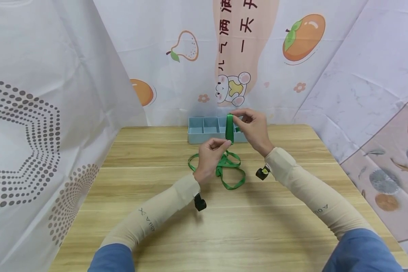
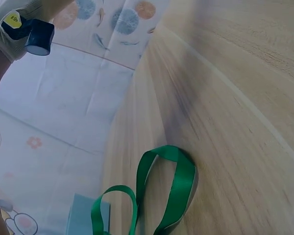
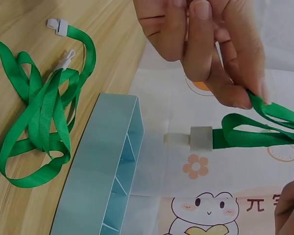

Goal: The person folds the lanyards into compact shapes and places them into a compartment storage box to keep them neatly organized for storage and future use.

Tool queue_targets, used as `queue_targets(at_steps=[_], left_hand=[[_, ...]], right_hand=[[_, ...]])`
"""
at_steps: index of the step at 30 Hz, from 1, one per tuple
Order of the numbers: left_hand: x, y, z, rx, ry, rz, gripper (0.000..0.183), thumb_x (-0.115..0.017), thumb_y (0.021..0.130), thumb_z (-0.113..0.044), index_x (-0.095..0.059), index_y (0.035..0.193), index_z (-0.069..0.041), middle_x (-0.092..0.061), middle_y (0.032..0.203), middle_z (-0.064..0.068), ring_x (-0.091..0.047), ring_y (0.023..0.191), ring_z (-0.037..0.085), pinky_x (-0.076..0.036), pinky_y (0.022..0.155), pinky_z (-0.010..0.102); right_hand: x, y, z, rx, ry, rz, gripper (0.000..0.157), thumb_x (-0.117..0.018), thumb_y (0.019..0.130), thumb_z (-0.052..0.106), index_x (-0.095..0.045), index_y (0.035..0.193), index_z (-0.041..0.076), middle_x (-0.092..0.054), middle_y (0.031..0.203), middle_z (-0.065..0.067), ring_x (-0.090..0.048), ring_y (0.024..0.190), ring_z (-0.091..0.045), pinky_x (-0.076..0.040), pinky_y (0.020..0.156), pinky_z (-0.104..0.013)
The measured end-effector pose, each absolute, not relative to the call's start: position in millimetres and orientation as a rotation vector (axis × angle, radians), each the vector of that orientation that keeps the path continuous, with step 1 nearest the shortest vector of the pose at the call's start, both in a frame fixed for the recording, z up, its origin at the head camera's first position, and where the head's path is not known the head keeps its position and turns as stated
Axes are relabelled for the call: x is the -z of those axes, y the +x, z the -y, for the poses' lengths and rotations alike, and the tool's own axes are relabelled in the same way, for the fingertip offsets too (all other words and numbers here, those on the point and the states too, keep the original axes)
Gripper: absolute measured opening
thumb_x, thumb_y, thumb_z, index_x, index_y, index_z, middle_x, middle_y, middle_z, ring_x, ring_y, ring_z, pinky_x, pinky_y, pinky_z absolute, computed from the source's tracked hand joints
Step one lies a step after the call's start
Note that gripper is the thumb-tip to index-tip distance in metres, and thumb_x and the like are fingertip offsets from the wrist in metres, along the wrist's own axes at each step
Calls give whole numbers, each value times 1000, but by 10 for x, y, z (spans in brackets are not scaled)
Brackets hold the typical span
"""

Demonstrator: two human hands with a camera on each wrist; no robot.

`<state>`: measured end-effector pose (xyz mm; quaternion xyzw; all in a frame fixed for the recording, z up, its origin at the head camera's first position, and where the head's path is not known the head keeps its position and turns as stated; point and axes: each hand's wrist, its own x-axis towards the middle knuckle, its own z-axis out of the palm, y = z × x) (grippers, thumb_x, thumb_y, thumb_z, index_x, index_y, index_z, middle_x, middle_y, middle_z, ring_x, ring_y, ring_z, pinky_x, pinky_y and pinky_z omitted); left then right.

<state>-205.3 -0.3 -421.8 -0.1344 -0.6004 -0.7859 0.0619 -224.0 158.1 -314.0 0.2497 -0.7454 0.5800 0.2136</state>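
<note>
Between my hands a green lanyard strap (image 1: 229,128) is stretched upright in the head view. My right hand (image 1: 253,128) pinches its folded top end between thumb and finger. Lower down, my left hand (image 1: 209,158) pinches the strap with its fingertips. The right wrist view shows the strap doubled, with a pale plastic buckle (image 3: 201,138) dangling from it beside the left fingers (image 3: 257,93). Below the hands, a loose tangle of green lanyard (image 3: 48,105) lies on the table, with white plastic clips (image 3: 64,60) at strap ends.
A light blue divided box (image 1: 204,138) stands at the table's back edge, behind the hands. Something green (image 1: 237,129) shows in its right part. A printed white curtain (image 1: 176,90) hangs right behind it. Both wrists carry small black cameras (image 1: 200,203).
</note>
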Motion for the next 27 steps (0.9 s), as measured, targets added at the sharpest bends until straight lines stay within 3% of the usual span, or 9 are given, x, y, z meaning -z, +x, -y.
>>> queue_targets(at_steps=[5, 10, 14, 23, 27], left_hand=[[4212, -2071, 35, 2342, -439, 1796, 28, -78, 95, -22, -68, 119, -11, -73, 104, 8, -69, 94, 22, -56, 87, 34], [4230, -2074, 75, 2151, -511, 1879, 35, -76, 97, -21, -66, 129, -13, -74, 104, 8, -53, 66, 15, -45, 65, 26], [4246, -2072, 92, 2000, -545, 1940, 33, -76, 97, -24, -69, 128, -13, -74, 104, 6, -42, 59, 17, -34, 56, 27], [4230, -2107, 84, 2082, -556, 2041, 55, -75, 98, -26, -55, 148, -21, -73, 99, 4, -43, 58, 15, -35, 57, 28], [4230, -2119, 100, 2126, -562, 2074, 57, -74, 99, -27, -52, 151, -22, -71, 102, 5, -47, 60, 15, -44, 64, 28]], right_hand=[[3155, -2246, -1591, -1621, 704, 2066, 14, -71, 96, 0, -76, 107, -7, -71, 95, -16, -48, 56, -14, -39, 50, -22], [3163, -2243, -1600, -1596, 711, 2077, 14, -71, 96, -1, -75, 107, -8, -71, 94, -18, -47, 55, -13, -38, 50, -21], [3160, -2234, -1597, -1575, 719, 2080, 13, -70, 96, -2, -76, 107, -7, -70, 93, -22, -47, 55, -13, -38, 50, -22], [3180, -2218, -1582, -1609, 722, 2110, 13, -71, 96, -1, -76, 107, -7, -72, 96, -20, -48, 56, -12, -40, 50, -21], [3178, -2207, -1591, -1620, 712, 2123, 13, -71, 96, 1, -76, 107, -5, -72, 94, -18, -48, 56, -13, -39, 50, -21]])
